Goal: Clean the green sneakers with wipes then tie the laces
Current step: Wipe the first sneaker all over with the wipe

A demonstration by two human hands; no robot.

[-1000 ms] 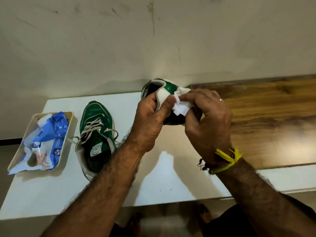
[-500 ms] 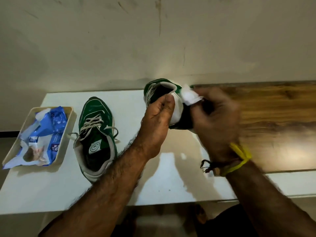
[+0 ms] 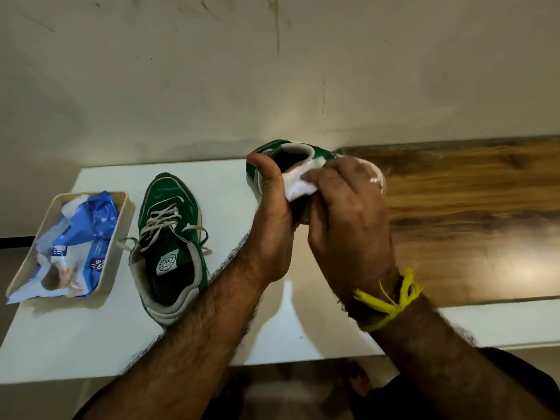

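held sneaker [image 3: 315,153]: green upper, white padded collar | wipe [image 3: 298,186] pinched against it: soft white cloth | table [image 3: 212,183] below grip: glossy white | board [image 3: 472,213] right of grip: glossy wood grain | pack [image 3: 88,234] far left: crinkled shiny blue plastic

Background's pretty plain: a white table [image 3: 91,338] pushed up against a scuffed, off-white wall [image 3: 272,71] with a few dark streaks and scratches on it. The right part of the tabletop is covered by a glossy wooden board [image 3: 472,219], brown with dark grain, catching a soft glare near its front edge. On the left end sits a shallow cream tray [image 3: 119,237], angled a bit, its near corner close to the table's front-left edge.
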